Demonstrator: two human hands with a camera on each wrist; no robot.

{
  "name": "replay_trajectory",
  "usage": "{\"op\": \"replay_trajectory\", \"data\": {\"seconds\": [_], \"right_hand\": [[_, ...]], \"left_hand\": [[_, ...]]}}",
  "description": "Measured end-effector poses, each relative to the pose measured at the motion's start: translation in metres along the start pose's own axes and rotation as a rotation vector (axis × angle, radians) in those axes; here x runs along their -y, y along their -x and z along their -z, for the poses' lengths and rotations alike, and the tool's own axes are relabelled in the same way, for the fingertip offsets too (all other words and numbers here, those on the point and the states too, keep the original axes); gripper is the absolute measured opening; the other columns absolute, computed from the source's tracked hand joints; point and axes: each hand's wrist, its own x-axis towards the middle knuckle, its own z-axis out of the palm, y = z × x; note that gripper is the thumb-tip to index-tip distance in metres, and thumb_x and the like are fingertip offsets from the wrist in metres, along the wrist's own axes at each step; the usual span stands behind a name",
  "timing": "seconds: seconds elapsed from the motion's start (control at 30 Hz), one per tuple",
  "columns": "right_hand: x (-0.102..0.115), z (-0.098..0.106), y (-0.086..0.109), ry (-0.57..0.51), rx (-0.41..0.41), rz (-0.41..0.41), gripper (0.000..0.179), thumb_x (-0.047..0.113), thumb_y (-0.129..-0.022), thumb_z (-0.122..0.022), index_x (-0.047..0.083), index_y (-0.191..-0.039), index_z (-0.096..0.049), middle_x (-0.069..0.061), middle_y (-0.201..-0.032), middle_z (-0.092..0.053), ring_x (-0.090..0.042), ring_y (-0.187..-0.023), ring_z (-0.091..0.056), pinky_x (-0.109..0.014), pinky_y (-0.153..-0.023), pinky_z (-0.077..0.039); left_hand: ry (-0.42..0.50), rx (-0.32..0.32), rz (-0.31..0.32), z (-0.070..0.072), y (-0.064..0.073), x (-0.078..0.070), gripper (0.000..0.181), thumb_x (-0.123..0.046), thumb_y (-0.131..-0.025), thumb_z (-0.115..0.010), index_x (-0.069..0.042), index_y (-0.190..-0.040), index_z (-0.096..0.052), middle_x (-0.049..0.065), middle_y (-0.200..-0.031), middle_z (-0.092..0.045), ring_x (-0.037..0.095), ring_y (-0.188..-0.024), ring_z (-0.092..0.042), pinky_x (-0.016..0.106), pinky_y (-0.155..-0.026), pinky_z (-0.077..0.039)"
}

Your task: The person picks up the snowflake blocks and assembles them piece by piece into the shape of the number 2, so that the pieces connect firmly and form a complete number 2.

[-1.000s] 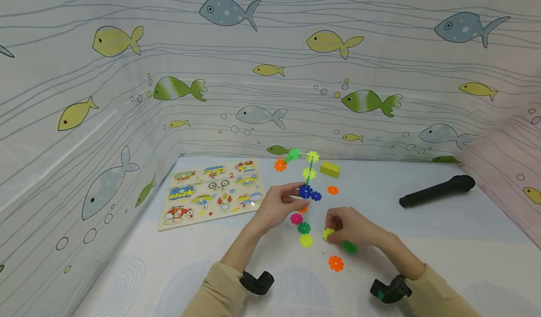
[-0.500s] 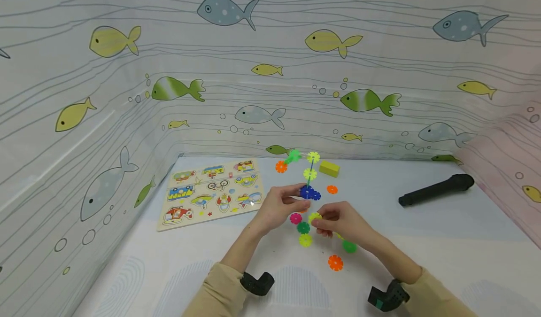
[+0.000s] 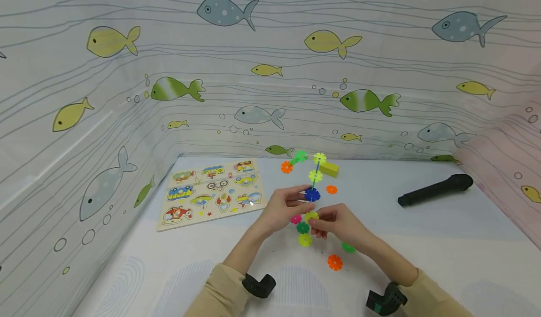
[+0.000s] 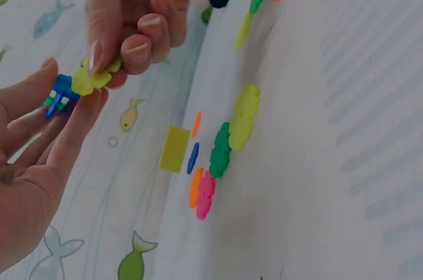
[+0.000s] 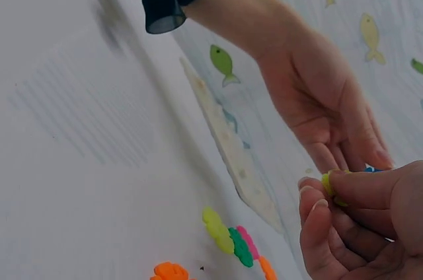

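In the head view my left hand (image 3: 281, 210) grips a blue snowflake disc (image 3: 313, 195) between thumb and fingers. From that disc rises a joined chain: two yellow discs, a green disc (image 3: 301, 156) and, at the far end, an orange disc (image 3: 287, 167). My right hand (image 3: 342, 224) pinches a yellow snowflake disc (image 4: 86, 82) with thumb and fingertips. In the left wrist view this disc is right beside the blue one; whether their slots are joined I cannot tell. Fingers of both hands partly cover the two discs.
Loose discs lie around the hands: green (image 3: 302, 228), yellow (image 3: 305, 240), pink (image 4: 206, 195) and orange (image 3: 335, 262), among others. A wooden vehicle puzzle board (image 3: 213, 192) is at left, a yellow block (image 3: 329, 169) behind, a black microphone (image 3: 437, 190) at right.
My right hand has lifted the yellow disc from the table and brought it leftward to the blue disc. My left hand has shifted slightly right, swinging the chain right with it.
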Motion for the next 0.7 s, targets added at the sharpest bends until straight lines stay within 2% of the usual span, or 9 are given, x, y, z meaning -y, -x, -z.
{"op": "replay_trajectory", "data": {"seconds": [0.2,0.37,0.5,0.7], "right_hand": [[-0.0023,0.0002,-0.0013,-0.045,0.002,-0.004,0.035,0.029,-0.099,-0.064,-0.005,-0.1,-0.072,-0.014,-0.081,-0.07,-0.019,-0.07,-0.063,-0.029,-0.07,-0.057],[-0.005,0.0015,-0.0022,-0.206,0.021,-0.032,0.042,0.027,-0.1,-0.062,-0.013,-0.11,-0.067,-0.007,-0.084,-0.072,-0.017,-0.076,-0.067,-0.027,-0.077,-0.059],[-0.0059,0.0018,-0.0024,-0.307,0.041,-0.034,0.045,0.024,-0.1,-0.061,-0.018,-0.118,-0.061,-0.008,-0.091,-0.075,-0.018,-0.084,-0.073,-0.03,-0.083,-0.059],[-0.0072,-0.0007,-0.0038,-0.297,0.029,-0.024,0.04,0.02,-0.1,-0.061,-0.015,-0.119,-0.059,-0.016,-0.099,-0.075,-0.024,-0.09,-0.075,-0.037,-0.084,-0.059]], "left_hand": [[-0.011,-0.009,0.003,-0.0003,-0.0008,0.0018,0.05,-0.022,-0.095,-0.069,-0.016,-0.143,-0.056,0.012,-0.128,-0.067,0.024,-0.114,-0.068,0.035,-0.095,-0.055],[-0.006,-0.023,0.003,-0.0008,-0.0007,0.0023,0.051,-0.024,-0.095,-0.07,-0.017,-0.143,-0.056,0.012,-0.128,-0.067,0.024,-0.114,-0.068,0.034,-0.095,-0.055],[0.007,-0.03,0.003,-0.0009,-0.0006,0.0022,0.052,-0.024,-0.095,-0.07,-0.017,-0.144,-0.055,0.013,-0.127,-0.067,0.025,-0.114,-0.068,0.034,-0.094,-0.056],[0.005,-0.021,-0.007,-0.0002,-0.0006,0.0021,0.052,-0.022,-0.095,-0.069,-0.014,-0.144,-0.054,0.015,-0.128,-0.067,0.025,-0.114,-0.068,0.033,-0.093,-0.056]]}}
